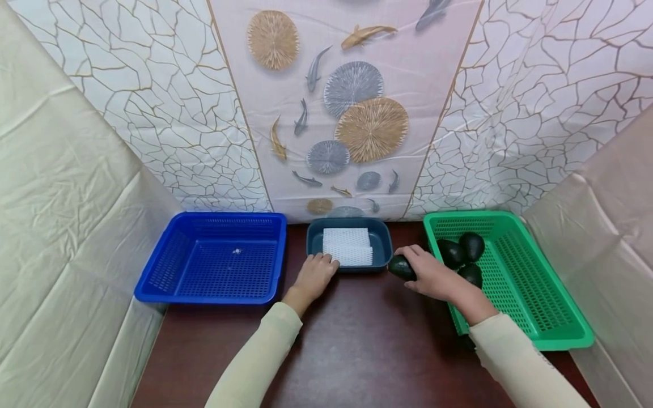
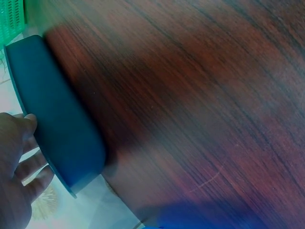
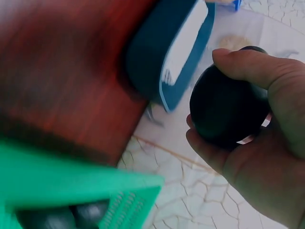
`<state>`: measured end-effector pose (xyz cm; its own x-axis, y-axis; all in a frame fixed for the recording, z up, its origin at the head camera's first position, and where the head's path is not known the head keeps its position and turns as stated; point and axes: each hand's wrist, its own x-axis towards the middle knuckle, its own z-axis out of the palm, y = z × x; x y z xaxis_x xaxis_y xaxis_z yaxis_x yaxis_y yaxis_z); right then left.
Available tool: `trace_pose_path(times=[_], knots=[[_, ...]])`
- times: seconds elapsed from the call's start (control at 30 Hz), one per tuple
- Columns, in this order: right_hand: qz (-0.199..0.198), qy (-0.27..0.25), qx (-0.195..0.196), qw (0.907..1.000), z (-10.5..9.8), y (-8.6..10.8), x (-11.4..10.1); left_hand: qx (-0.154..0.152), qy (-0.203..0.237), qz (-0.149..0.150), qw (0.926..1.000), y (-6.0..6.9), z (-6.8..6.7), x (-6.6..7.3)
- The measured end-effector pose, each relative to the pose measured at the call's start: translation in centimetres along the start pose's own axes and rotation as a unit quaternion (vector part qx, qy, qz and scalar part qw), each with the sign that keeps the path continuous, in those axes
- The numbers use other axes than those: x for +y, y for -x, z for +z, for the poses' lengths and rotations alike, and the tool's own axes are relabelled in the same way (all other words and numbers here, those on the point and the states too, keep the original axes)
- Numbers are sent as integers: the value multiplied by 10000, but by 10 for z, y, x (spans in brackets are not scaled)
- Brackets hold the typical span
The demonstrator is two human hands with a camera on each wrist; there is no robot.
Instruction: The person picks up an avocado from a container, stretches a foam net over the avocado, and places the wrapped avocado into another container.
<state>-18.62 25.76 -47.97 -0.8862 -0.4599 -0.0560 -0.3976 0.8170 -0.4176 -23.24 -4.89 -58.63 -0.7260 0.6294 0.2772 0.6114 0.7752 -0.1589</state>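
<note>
A dark, round avocado [image 1: 400, 267] is gripped by my right hand [image 1: 431, 275], in the air between the green basket and a small dark teal tray [image 1: 382, 241]. In the right wrist view, thumb and fingers wrap the avocado [image 3: 228, 105]. My left hand [image 1: 313, 276] holds the tray's near left rim. The left wrist view has the thumb on the tray's outer wall [image 2: 62, 109] and the other fingers beyond the rim. Inside the tray lie white foam net sleeves [image 1: 348, 246], close to the left fingertips.
On the right stands a green basket [image 1: 541, 283] with several avocados [image 1: 471, 246] along its left side. A blue basket [image 1: 204, 299] stands on the left, with a small whitish bit on its floor. Patterned cloth hangs behind the brown table [image 1: 347, 351].
</note>
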Motion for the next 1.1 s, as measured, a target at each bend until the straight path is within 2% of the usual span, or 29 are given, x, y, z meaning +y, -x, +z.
trace_pose_path(times=[0.27, 0.5, 0.8, 1.1], knots=[[156, 137, -162, 9997, 43, -1, -7, -56, 47, -28, 10000, 0, 0, 0], [417, 83, -328, 9986, 68, 1, -3, -74, 45, -37, 10000, 0, -1, 0], [494, 306, -473, 9972, 86, 5, 0, -40, 16, -23, 10000, 0, -1, 1], [801, 304, -768, 9934, 94, 7, 0, -65, 32, -40, 10000, -1, 0, 1]])
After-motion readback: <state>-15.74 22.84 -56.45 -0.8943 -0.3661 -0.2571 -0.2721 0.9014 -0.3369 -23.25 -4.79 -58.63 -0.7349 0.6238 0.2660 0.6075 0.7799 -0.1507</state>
